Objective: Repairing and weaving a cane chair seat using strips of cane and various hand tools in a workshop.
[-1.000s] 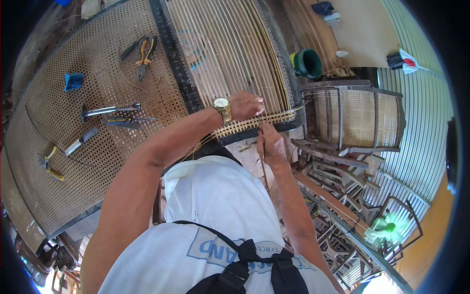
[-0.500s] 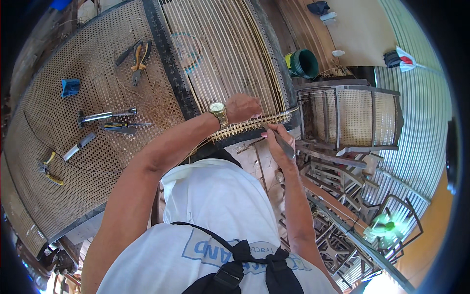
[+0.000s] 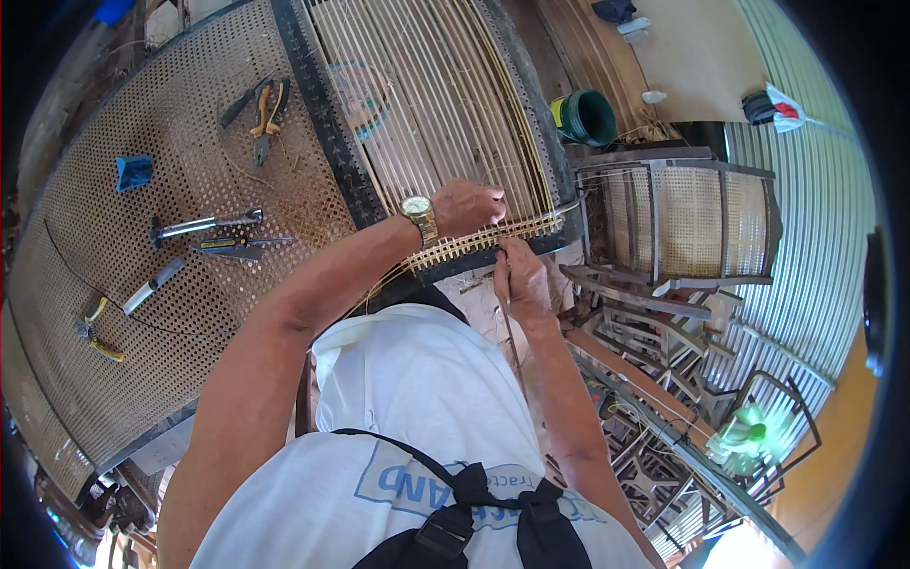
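Note:
Cane strands [image 3: 445,104] run lengthwise across a dark wooden frame [image 3: 512,261], with a narrow woven band [image 3: 445,251] along the near edge. My left hand [image 3: 466,207], a gold watch at its wrist, rests on the strands just beyond this band. Its fingers are curled, and what they pinch is hidden. Close to the right part of the band, my right hand [image 3: 524,277] is closed with fingertips at the weave. It holds a slim flat tool, now seen almost edge-on and mostly covered by the hand.
On the finished cane panel at left lie pliers [image 3: 268,123], a hammer [image 3: 204,225], a pointed tool [image 3: 232,248], a knife [image 3: 154,286], yellow-handled cutters [image 3: 98,327] and a blue packet [image 3: 134,173]. A green bucket [image 3: 590,119] and a cane-panelled chair [image 3: 697,223] stand at right.
My right hand has moved left along the woven band and turned, so the tool's broad face no longer shows. My left hand stays nearly in place.

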Motion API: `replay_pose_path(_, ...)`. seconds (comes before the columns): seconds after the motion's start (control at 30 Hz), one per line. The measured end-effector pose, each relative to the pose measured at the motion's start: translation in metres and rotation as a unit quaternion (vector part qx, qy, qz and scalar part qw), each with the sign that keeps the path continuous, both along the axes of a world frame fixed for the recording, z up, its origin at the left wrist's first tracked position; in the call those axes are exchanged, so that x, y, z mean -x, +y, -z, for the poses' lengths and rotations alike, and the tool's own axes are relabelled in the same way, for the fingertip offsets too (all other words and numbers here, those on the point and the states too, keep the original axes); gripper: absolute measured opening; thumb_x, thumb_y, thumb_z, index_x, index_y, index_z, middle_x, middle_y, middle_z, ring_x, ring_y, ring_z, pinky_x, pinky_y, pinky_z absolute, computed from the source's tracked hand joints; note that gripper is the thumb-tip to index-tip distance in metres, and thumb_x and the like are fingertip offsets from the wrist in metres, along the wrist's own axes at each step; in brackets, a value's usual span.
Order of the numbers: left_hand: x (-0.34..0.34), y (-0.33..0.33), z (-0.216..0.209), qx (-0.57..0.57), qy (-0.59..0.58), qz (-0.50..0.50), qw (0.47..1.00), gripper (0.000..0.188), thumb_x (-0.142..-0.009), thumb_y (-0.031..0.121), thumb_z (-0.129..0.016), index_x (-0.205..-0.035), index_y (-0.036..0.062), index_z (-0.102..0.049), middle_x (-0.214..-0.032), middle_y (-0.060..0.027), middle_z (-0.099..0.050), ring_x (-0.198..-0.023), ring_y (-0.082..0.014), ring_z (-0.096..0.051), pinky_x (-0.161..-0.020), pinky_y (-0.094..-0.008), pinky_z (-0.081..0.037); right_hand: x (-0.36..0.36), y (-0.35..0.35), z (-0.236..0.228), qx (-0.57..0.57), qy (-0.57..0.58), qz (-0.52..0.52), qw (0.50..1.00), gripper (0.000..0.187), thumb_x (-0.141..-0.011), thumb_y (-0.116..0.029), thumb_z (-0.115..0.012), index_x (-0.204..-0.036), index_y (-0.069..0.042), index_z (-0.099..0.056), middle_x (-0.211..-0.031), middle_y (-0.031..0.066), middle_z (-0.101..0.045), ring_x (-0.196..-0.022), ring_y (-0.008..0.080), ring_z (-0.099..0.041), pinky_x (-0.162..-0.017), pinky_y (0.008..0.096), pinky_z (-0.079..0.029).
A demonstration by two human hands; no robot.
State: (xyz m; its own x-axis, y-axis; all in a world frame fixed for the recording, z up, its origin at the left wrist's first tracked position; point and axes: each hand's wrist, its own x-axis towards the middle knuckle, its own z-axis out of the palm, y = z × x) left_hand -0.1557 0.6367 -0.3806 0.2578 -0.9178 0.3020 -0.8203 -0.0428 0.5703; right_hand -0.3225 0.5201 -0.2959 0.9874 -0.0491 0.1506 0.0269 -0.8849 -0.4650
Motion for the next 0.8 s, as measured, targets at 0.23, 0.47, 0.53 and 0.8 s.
replay_pose_path(0.23,-0.006,-0.006,-0.012,-0.033,0.088,-0.033,0.995,0.007,-0.089,0.016,-0.066,-0.083,0.0133,-0.068,-0.087,-0.0036,-0.063,-0.075,-0.0238,-0.069,-0.064,-0.0393,-0.054,0.002,-0.016,-0.038,-0.180,0.078,0.132,0.972,0.016,-0.094,0.002,-0.061,-0.108,0.004,-0.065,-0.092,0.0164,-0.072,-0.079,0.0226,-0.074,-0.070,0.0319,-0.058)
replay_pose_path(0.47,0.002,-0.013,-0.012,-0.012,0.047,-0.027,0.998,0.009,-0.090,0.020,-0.067,-0.087,0.0128,-0.069,-0.088,-0.0044,-0.062,-0.075,-0.0255,-0.069,-0.064,-0.0403,-0.054,-0.004,-0.025,-0.030,-0.194,0.124,0.135,0.964,0.018,-0.098,-0.006,-0.059,-0.111,0.004,-0.066,-0.093,0.0146,-0.075,-0.083,0.0159,-0.074,-0.072,0.0290,-0.055)
replay_pose_path(0.53,0.004,-0.013,-0.014,-0.004,0.044,-0.030,0.999,0.010,-0.091,0.020,-0.067,-0.086,0.0122,-0.069,-0.088,-0.0046,-0.061,-0.075,-0.0257,-0.069,-0.064,-0.0407,-0.054,-0.003,-0.025,-0.021,-0.187,0.122,0.135,0.965,0.018,-0.098,-0.006,-0.058,-0.110,0.004,-0.066,-0.092,0.0149,-0.075,-0.082,0.0161,-0.073,-0.071,0.0296,-0.055)
replay_pose_path(0.8,0.002,-0.011,-0.011,-0.005,0.053,-0.035,0.998,0.016,-0.090,0.015,-0.063,-0.077,0.0091,-0.056,-0.082,-0.0071,-0.051,-0.072,-0.0281,-0.065,-0.065,-0.0398,-0.054,-0.007,-0.003,-0.019,0.056,0.106,0.006,0.993,0.019,-0.089,0.005,-0.057,-0.107,0.002,-0.061,-0.091,0.0224,-0.063,-0.080,0.0389,-0.067,-0.066,0.0381,-0.052)
